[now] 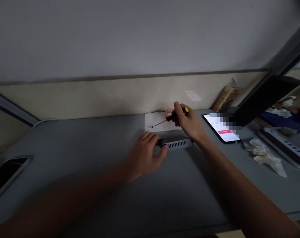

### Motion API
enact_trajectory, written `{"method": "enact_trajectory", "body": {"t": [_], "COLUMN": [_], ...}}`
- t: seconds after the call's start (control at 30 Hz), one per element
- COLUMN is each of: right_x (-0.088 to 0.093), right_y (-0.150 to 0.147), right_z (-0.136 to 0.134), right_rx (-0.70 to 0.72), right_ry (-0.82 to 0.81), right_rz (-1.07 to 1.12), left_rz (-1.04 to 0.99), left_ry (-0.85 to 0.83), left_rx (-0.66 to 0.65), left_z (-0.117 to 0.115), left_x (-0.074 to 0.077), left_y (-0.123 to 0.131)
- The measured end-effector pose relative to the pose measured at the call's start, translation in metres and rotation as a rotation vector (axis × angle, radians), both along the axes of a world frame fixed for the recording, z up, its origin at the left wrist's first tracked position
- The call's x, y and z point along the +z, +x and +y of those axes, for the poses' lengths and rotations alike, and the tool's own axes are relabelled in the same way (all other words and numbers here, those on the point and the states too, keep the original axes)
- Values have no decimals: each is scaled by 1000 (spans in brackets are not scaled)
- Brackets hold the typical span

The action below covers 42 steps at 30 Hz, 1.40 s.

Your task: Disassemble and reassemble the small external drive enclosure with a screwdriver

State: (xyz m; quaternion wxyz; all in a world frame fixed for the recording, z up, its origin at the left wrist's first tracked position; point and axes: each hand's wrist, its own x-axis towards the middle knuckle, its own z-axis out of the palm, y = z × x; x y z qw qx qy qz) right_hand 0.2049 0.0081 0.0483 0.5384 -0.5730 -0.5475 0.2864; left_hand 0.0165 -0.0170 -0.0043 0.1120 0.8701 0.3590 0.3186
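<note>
My right hand [188,123] is closed round a small screwdriver [176,115] with a black handle and yellow cap. Its thin shaft points left toward a few tiny dark screws [151,126] lying on a white paper sheet [154,120]. My left hand [146,153] rests on the grey table, fingers curled against the left end of a small grey box [178,143] with a row of vent slots. The box lies between my two hands, just in front of the paper.
A lit phone [222,129] lies right of my right hand. Crumpled tissue [262,153] and a power strip [284,145] with blue lights sit further right. A dark laptop lid [263,96] and a carton [225,97] stand at the back. A dark screen [5,172] is at far left.
</note>
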Motion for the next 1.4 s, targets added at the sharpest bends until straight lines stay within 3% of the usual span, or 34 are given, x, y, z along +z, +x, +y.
{"method": "enact_trajectory", "body": {"t": [0.7, 1.03, 1.23, 1.4], "right_x": [-12, -3, 1, 3], "right_y": [3, 12, 20, 16], "right_z": [8, 10, 11, 6], "right_rx": [61, -69, -11, 54], "right_ry": [4, 61, 110, 101], "right_rz": [-57, 277, 516, 511], "left_rz": [-56, -82, -282, -412], "left_ry": [41, -119, -62, 46], "left_rx": [-17, 5, 67, 3], "left_z": [1, 10, 7, 4], "left_x": [-3, -3, -6, -5], "left_y": [0, 0, -2, -4]}}
